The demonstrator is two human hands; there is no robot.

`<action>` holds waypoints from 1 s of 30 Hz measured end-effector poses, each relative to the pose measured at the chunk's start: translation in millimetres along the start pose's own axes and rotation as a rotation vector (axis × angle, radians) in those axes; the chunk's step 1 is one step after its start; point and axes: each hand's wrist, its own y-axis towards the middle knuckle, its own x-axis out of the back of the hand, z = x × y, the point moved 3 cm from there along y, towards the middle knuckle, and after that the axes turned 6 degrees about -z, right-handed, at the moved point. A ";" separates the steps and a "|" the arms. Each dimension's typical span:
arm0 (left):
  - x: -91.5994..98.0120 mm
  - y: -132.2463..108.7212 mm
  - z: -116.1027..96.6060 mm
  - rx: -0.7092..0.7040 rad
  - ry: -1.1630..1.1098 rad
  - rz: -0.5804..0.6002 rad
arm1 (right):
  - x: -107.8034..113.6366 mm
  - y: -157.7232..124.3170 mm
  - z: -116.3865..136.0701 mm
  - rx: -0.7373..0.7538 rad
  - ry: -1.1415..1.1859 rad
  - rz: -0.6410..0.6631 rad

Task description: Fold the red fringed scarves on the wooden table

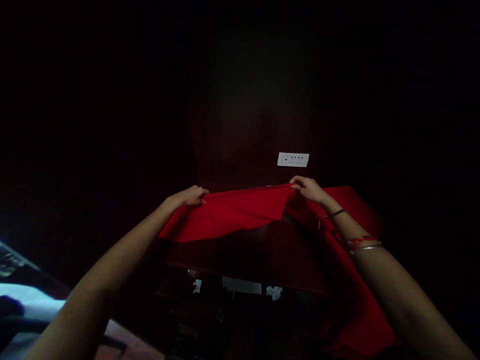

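A red cloth [232,212] is stretched between both hands over a dark wooden table [262,260]. My left hand [191,196] is closed on the cloth's upper left edge. My right hand [307,189] pinches the upper right edge. More of the red cloth [360,310] drapes down past my right forearm, which wears bangles and a thread. The room is very dark.
A white switch and socket plate [293,159] sits on the dark wall behind the table. Small white paper pieces [242,286] lie on a shelf under the tabletop. A pale bluish surface [26,300] shows at the lower left.
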 end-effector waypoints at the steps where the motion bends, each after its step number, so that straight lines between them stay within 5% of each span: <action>1: 1.6 -1.1 5.8 0.032 0.021 -0.055 | 0.8 0.6 -0.1 0.013 0.000 0.037; 5: -3.0 -9.3 21.0 0.015 -0.001 -0.180 | 1.4 -0.8 -1.1 0.061 -0.020 0.138; 12: -28.7 -34.0 27.8 -0.104 0.029 -0.150 | -4.5 -7.8 -15.4 0.078 -0.033 0.228; 18: -24.7 -50.1 19.9 -0.177 -0.012 -0.284 | -10.3 -17.5 -30.0 0.097 -0.062 0.238; 24: -34.7 -80.2 6.8 -0.233 0.227 -0.266 | -23.5 -59.1 -22.8 0.231 -0.184 0.210; 30: -61.6 -112.9 -1.7 -0.284 0.451 -0.160 | -39.8 -113.0 -11.0 0.529 -0.376 0.162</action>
